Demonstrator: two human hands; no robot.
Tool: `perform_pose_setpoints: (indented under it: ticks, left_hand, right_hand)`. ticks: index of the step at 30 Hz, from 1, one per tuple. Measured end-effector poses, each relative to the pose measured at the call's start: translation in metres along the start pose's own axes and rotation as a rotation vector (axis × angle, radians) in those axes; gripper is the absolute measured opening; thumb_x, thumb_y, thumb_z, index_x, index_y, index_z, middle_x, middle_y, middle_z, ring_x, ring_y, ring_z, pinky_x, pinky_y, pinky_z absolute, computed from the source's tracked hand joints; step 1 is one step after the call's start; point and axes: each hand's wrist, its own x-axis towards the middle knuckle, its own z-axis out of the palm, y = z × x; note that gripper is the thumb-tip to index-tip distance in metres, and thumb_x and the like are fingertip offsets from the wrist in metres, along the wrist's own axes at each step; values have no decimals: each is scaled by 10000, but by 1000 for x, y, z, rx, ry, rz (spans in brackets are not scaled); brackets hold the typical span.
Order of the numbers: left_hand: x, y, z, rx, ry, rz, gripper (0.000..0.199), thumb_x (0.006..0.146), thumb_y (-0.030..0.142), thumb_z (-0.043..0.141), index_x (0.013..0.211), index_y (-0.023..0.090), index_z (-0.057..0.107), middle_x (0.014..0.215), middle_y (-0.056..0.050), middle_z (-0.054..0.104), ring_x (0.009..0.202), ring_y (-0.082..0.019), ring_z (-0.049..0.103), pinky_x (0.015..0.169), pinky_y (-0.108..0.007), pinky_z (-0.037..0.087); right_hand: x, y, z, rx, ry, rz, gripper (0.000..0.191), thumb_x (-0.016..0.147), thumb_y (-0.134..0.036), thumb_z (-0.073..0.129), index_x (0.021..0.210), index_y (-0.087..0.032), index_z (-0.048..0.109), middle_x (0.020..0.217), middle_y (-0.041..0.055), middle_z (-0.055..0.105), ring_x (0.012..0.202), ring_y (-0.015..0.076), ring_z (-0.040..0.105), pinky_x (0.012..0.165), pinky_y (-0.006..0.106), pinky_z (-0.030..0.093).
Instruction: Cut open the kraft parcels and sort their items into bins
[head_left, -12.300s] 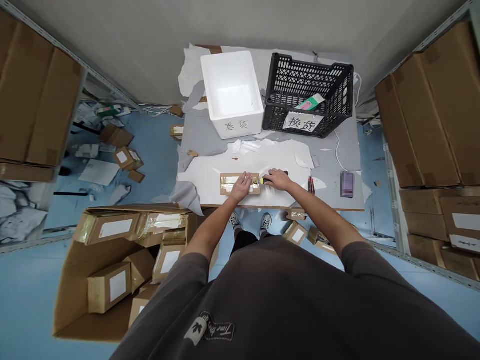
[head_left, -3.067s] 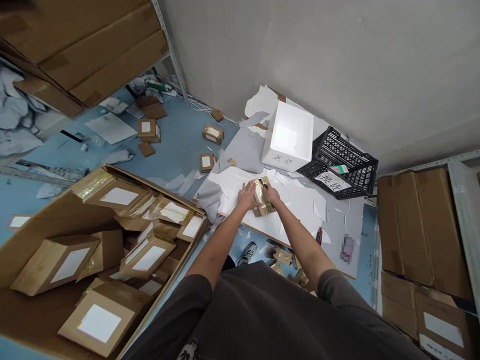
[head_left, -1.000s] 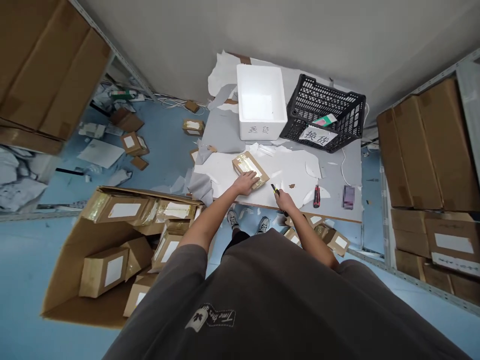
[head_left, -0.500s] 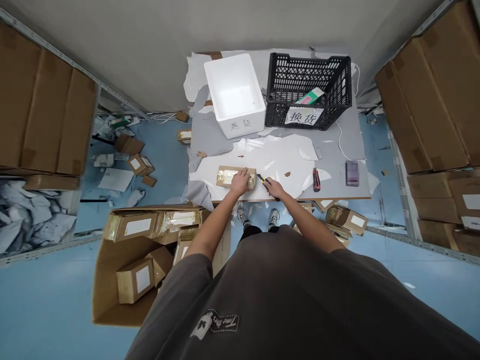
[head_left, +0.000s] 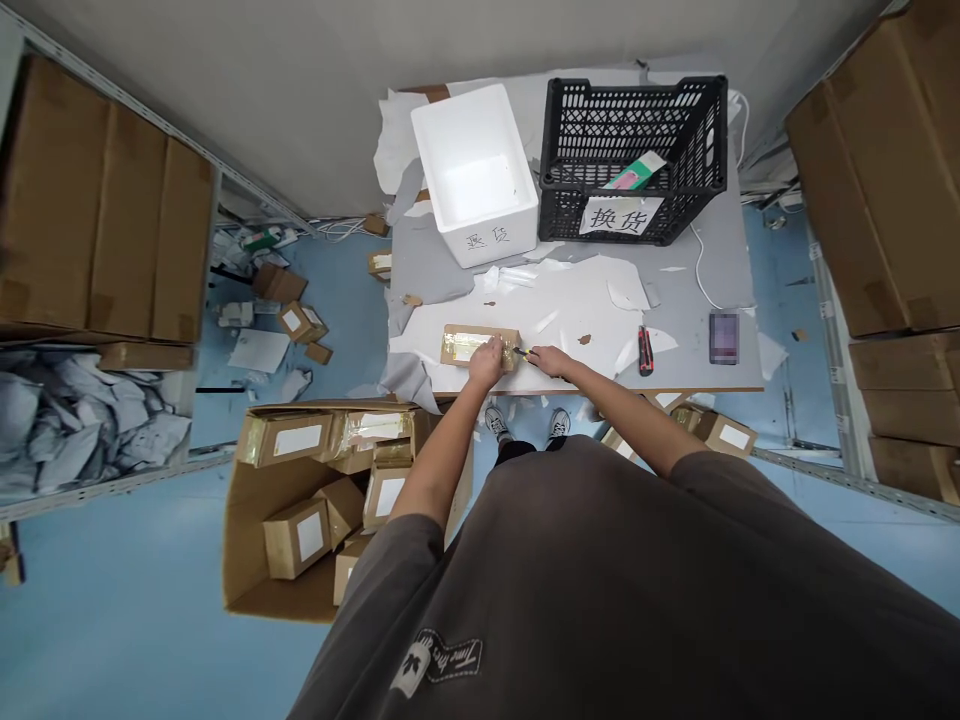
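Observation:
A small cardboard box (head_left: pixel 452 349) wrapped in shiny tape lies near the front edge of the table. My left hand (head_left: pixel 487 362) presses down on its right half, fingers closed over the top. In my right hand (head_left: pixel 550 361) is a utility knife (head_left: pixel 528 352) with a black and yellow handle, its tip at the right end of the box. Whether the blade has entered the tape is too small to tell. A red and black tool (head_left: pixel 645 351), perhaps another cutter, rests to the right of that hand.
Behind the box stand a white foam bin (head_left: pixel 495 240) and a black plastic crate (head_left: pixel 636 186) holding a green and white packet. A phone-like device (head_left: pixel 724 339) lies at right. Below left, a large open carton (head_left: pixel 247 540) contains several boxes. Torn paper covers the table (head_left: pixel 697 290).
My right hand has brought the knife leftward against the box, so its tip now overlaps the right end. The left hand stays on the box. The whole view has shifted slightly.

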Motion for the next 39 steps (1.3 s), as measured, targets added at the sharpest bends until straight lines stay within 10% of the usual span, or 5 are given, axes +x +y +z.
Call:
perform_pose_setpoints:
  ticks: [7, 14, 19, 28, 39]
  left_hand:
    - [4, 2, -8, 23, -82, -26, 1051, 799, 231, 888, 1693, 90, 353, 1634, -314, 538, 1450, -417, 618, 1142, -457, 541]
    - [-1, 1, -18, 26, -79, 21, 1012, 815, 258, 872, 1671, 87, 359, 1598, -297, 576, 1414, -403, 641, 1122, -451, 543]
    - [3, -15, -32, -153, 18, 67, 620, 985, 194, 638, 1589, 220, 501, 1491, -143, 687, 1350, -303, 658, 1119, -425, 544]
    - [40, -16, -40, 12, -14, 141, 575, 844, 130, 760, 1402, 235, 669, 1359, -135, 711, 1290, -338, 603, 1127, -453, 517]
    - [18, -41, 8, 4, 85, 204, 471, 1097, 224, 447, 1544, 143, 571, 1698, -251, 501, 1633, -348, 430, 1305, -551, 382]
  right_hand:
    - [-7, -1, 15, 207, -38, 18, 419, 1176, -528, 444, 1094, -209, 703, 788, 34, 749, 501, 176, 626, 612, 285, 458]
    - [-23, -1, 36, 139, 49, -33, 334, 1144, -469, 531, 1025, -213, 710, 903, 84, 785, 840, 240, 730, 709, 266, 470]
    - [-48, 13, 35, 157, 72, 38, 377, 1171, -483, 413, 1109, -217, 672, 1018, 86, 784, 882, 242, 714, 705, 273, 451]
    - [-38, 4, 26, 162, 205, 67, 438, 1180, -471, 341, 1301, -287, 720, 1262, 76, 777, 1139, 277, 712, 876, 312, 513]
    - [-18, 7, 5, -188, 335, -80, 409, 1134, -461, 545, 1443, -254, 716, 1306, 171, 656, 1271, 347, 563, 1035, 410, 440]
